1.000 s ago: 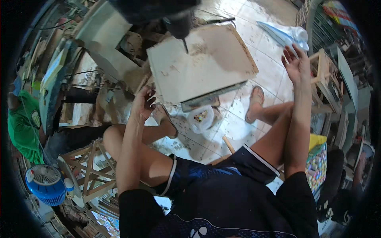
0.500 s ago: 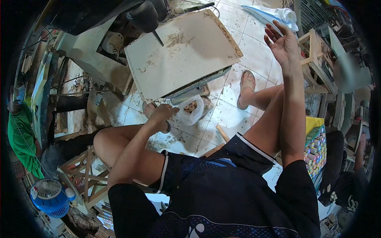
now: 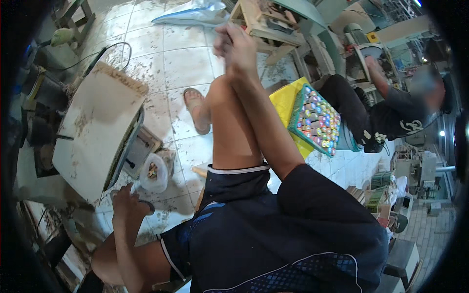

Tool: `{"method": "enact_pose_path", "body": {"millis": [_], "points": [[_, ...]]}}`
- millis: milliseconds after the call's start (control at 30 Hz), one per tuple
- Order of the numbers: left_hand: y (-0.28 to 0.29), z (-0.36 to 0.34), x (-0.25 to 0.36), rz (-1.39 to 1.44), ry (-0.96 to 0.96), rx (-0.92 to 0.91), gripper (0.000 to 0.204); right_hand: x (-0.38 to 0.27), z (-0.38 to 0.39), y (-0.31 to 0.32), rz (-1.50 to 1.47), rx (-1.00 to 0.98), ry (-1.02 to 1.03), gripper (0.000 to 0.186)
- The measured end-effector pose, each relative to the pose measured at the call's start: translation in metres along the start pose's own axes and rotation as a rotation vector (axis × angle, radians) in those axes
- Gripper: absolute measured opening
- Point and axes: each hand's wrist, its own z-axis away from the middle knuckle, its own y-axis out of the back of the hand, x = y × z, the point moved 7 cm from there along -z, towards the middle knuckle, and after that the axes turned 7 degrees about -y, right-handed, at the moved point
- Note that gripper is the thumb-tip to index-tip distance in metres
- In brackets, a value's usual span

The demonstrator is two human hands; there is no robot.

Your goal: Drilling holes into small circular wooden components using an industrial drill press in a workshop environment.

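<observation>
My left hand (image 3: pixel 128 201) hangs over my bent left leg, its back toward me and its fingers drawn together; whatever they may hold is hidden. Just beyond it sits a pale translucent plastic bag (image 3: pixel 155 183) with small brown pieces (image 3: pixel 153 171) inside. My right hand (image 3: pixel 236 49) is raised above my right knee, away from any surface. Its fingers look bent but are smeared by motion. Left of the bag is a low, tilted white board (image 3: pixel 100 132) with brown dust and crumbs on it.
A teal basket (image 3: pixel 296 122) of multicoloured cylinders stands on yellow material (image 3: pixel 281 102) by my right arm. Beyond it, a seated person (image 3: pixel 391 115) reaches toward a round machine disc (image 3: pixel 364 61). A wooden stand (image 3: pixel 266 31) and a white-blue sack (image 3: pixel 193 14) lie ahead on the tiles.
My view has swung to the right, so the board and bag appear further left and the seated person shows more fully. My right hand's spread fingers have bent inward.
</observation>
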Motion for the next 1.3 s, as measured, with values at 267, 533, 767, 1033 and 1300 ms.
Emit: {"method": "enact_pose_path", "body": {"millis": [267, 533, 767, 1033, 1300], "points": [[-0.024, 0.001, -0.002, 0.168, 0.074, -0.095, 0.063, -0.095, 0.072, 0.217, 1.242, 0.422, 0.100, 0.028], [-0.019, -0.004, 0.007, 0.296, 0.162, -0.173, 0.069, -0.071, 0.144, 0.356, 1.835, 0.402, -0.329, 0.030], [0.009, 0.010, 0.033, 0.270, 0.103, 0.046, 0.050, -0.039, 0.156, 0.355, 1.976, 0.485, -0.456, 0.037], [-0.011, 0.008, 0.018, -0.025, -0.078, -0.006, 0.059, -0.028, 0.154, 0.366, 2.064, 0.524, -0.322, 0.031], [0.014, -0.001, 0.042, 0.353, -0.039, -0.086, 0.022, -0.073, 0.143, 0.302, 1.729, 0.737, -0.046, 0.036]]}}
